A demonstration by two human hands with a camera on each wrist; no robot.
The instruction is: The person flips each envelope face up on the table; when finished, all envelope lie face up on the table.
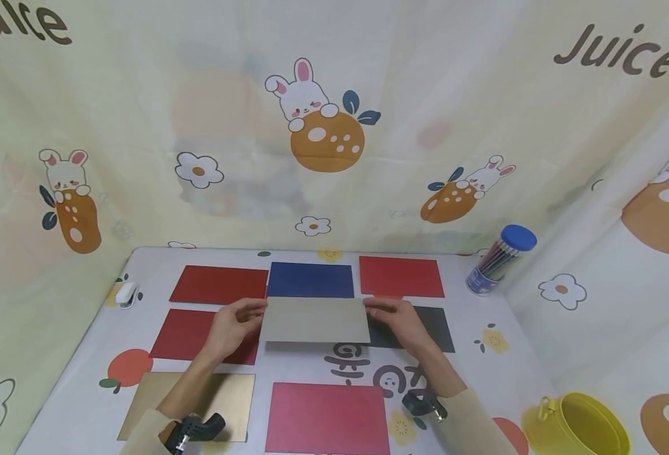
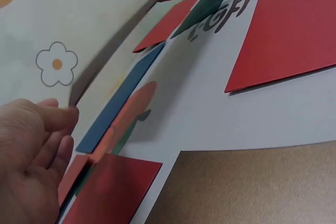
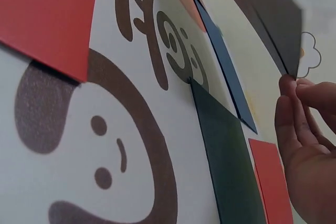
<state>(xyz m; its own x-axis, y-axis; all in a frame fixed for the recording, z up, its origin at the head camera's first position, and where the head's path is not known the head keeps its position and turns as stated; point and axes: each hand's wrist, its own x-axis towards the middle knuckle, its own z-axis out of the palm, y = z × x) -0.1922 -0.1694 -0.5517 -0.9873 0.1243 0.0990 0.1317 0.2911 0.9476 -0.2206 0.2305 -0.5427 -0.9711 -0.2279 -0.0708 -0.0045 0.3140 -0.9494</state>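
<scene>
A light grey rectangular card [image 1: 316, 320] is held up off the table between both hands, nearly level, its shadow on the tablecloth below. My left hand [image 1: 232, 330] pinches its left edge between thumb and fingers. At the opposite edge, my right hand [image 1: 400, 322] pinches the card the same way; in the right wrist view the raised card [image 3: 273, 17] seems to have two layers. Behind it lies a blue card [image 1: 311, 279]. A dark green card [image 1: 425, 325] is partly hidden under my right hand, and a dark red card [image 1: 177, 332] lies beneath my left.
Other cards lie flat: dark red [image 1: 218, 284] and bright red [image 1: 401, 276] at the back, gold [image 1: 237, 407] and pinkish red [image 1: 327, 417] in front. A white stapler [image 1: 126, 294] sits far left. At right stand a blue-lidded pencil tub [image 1: 499, 262] and a yellow bucket [image 1: 544, 430].
</scene>
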